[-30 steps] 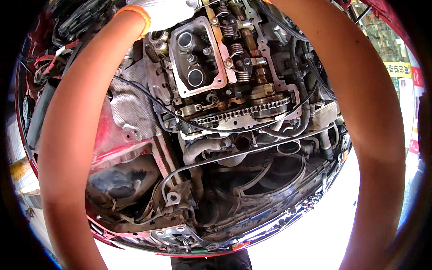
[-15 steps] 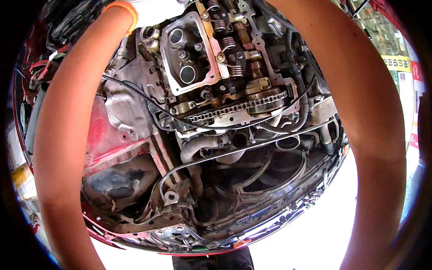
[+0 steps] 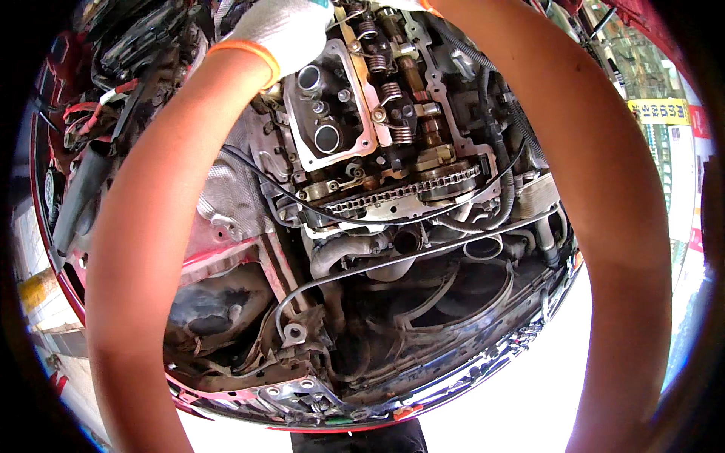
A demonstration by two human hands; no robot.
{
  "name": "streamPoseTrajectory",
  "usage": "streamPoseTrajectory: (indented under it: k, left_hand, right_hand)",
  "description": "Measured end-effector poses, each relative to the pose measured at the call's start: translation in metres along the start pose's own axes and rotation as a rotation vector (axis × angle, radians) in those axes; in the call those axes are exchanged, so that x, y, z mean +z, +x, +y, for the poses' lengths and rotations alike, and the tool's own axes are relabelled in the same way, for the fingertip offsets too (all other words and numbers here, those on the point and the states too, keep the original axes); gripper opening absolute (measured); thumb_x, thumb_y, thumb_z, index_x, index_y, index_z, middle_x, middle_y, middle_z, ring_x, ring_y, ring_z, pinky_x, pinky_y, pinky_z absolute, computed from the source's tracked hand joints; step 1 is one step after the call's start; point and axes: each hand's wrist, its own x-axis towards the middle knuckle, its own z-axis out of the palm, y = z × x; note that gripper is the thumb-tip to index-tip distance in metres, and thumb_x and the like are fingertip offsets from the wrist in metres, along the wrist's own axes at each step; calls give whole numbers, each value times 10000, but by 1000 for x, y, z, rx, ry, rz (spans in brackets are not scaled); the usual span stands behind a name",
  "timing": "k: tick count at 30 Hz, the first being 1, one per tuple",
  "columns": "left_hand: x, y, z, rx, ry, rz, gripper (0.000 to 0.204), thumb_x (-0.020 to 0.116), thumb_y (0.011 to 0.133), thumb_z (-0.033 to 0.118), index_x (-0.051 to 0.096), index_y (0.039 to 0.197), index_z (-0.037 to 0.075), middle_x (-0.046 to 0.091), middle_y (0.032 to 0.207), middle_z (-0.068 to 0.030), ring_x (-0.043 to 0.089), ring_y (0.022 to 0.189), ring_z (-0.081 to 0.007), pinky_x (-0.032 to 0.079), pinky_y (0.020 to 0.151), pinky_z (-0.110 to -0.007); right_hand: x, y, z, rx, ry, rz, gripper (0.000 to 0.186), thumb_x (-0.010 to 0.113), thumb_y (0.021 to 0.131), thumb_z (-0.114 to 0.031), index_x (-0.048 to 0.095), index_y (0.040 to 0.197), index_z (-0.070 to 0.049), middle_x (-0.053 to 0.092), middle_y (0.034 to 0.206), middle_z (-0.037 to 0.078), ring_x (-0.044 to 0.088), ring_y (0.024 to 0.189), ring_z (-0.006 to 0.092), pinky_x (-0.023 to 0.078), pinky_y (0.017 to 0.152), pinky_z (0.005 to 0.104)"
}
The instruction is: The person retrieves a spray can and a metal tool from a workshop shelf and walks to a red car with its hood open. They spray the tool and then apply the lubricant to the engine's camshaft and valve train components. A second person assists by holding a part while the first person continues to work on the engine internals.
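Note:
My left hand (image 3: 291,30), in a white knit glove with an orange cuff, reaches over the far left of the opened engine (image 3: 381,170). It is nearest to a pale-rimmed metal frame (image 3: 332,161) with round ports inside. Its fingers run off the upper edge, so what they hold or touch is hidden. Of my right hand (image 3: 404,4) only a sliver of white glove and orange cuff shows at the top, above the coil springs (image 3: 391,92) and the camshaft (image 3: 412,75). Its fingers are out of sight. A timing chain (image 3: 408,190) crosses the near end of the engine.
A black cable (image 3: 362,220) loops across the engine's near side. A thin bar (image 3: 393,254) spans in front of it, above the fan shroud (image 3: 453,291). Corrugated hoses (image 3: 504,158) run along the right. A dented heat shield (image 3: 230,195) and red bodywork (image 3: 215,253) lie left.
My left hand and forearm have shifted right and lower in the picture, showing more of the glove. A bit of my right glove now shows at the top. The view has shifted slightly.

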Motion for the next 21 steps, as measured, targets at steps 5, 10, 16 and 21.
streamPoseTrajectory:
  k: [5,10,16,21]
  left_hand:
    - [10,-8,-8,-13,-96,75,154,574,926,177,680,944,66,688,910,-196,688,877,-407,559,784,-502]
    - [4,-18,-6,-164,-224,-43,199,615,933,230,730,1011,88,714,1011,-188,690,942,-412,556,842,-491]
    - [-2,-25,7,-197,-436,94,226,630,946,253,735,1075,100,732,1070,-164,697,996,-382,555,888,-447]
    - [7,-18,11,-183,-510,143,216,631,961,259,730,1081,109,727,1110,-153,695,1018,-372,552,898,-437]
  right_hand:
    - [-2,4,8,113,337,71,232,622,875,-242,782,839,-78,750,923,174,732,862,338,579,762,441]
    - [15,5,-6,1,220,157,207,604,873,-218,768,861,-92,744,887,170,726,835,345,577,753,434]
    - [1,3,3,179,419,119,227,619,850,-237,785,836,-83,750,888,188,737,835,349,579,749,433]
    - [-11,-8,14,-131,-25,-48,133,675,791,-153,791,824,-95,760,917,151,740,864,329,586,760,422]
